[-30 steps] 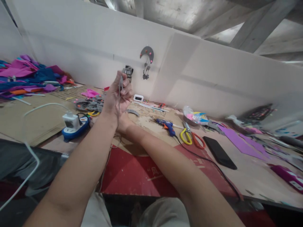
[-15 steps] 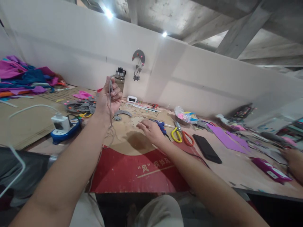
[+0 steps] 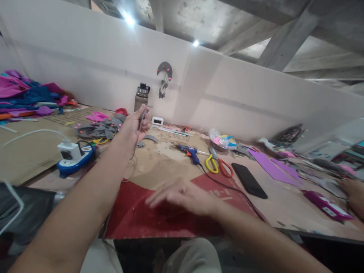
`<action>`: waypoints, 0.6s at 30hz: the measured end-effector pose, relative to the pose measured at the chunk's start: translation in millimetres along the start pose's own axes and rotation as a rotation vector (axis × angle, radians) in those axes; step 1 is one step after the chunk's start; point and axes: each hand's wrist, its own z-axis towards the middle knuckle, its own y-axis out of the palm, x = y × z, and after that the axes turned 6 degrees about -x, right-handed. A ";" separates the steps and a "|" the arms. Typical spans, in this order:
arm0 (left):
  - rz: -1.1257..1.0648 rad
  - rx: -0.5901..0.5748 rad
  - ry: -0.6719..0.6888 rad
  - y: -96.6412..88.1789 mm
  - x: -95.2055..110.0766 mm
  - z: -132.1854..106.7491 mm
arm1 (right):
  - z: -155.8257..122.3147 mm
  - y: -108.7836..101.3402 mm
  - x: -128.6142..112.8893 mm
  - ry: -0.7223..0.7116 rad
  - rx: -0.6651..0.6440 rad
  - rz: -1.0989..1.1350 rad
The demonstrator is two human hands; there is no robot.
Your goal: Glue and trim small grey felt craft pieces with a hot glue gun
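Note:
My left hand (image 3: 138,123) is raised over the work board, closed on a thin grey cord (image 3: 141,120). A small loop of the cord sticks out above the fingers, and its loose length hangs down beside the wrist. My right hand (image 3: 179,195), slightly blurred, is held low over the red part of the cardboard (image 3: 127,216) with its fingers stretched out and nothing in them. Beyond it lies a blue glue gun (image 3: 192,152). Grey curved felt (image 3: 150,138) rests behind the left wrist. A grey crescent with hanging pieces (image 3: 165,71) is pinned to the wall.
Scissors (image 3: 218,167) and a black phone (image 3: 249,180) lie to the right. A power strip (image 3: 76,163) and grey felt pieces with pink pins (image 3: 99,129) are on the left. A bottle (image 3: 141,96) stands at the wall. Another person's hand (image 3: 352,189) shows at the right edge.
My right hand has drawn back toward me, from near the glue gun to over the red area. My left hand has dropped a little and moved slightly right, still holding the cord.

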 end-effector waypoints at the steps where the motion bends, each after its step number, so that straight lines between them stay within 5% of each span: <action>1: 0.034 0.002 -0.019 -0.8 -2.5 0.2 | -0.7 -6.4 8.1 0.079 0.158 -0.042; 3: 0.131 0.009 -0.014 -2.8 -7.7 0.4 | 0.7 -16.6 29.3 0.256 0.382 -0.245; 5: 0.256 0.030 0.010 -4.3 -12.4 0.2 | 4.6 -21.1 46.2 0.365 0.371 -0.343; 9: 0.469 -0.067 0.023 -3.4 -19.8 -1.8 | 17.7 -26.0 48.1 0.226 0.393 -0.104; 14: 0.571 -0.153 0.008 -0.7 -28.1 -4.9 | 49.5 -50.3 41.3 0.122 0.954 0.156; 18: 0.710 -0.204 -0.039 0.2 -32.0 -7.0 | 68.8 -58.4 55.9 0.047 0.933 0.488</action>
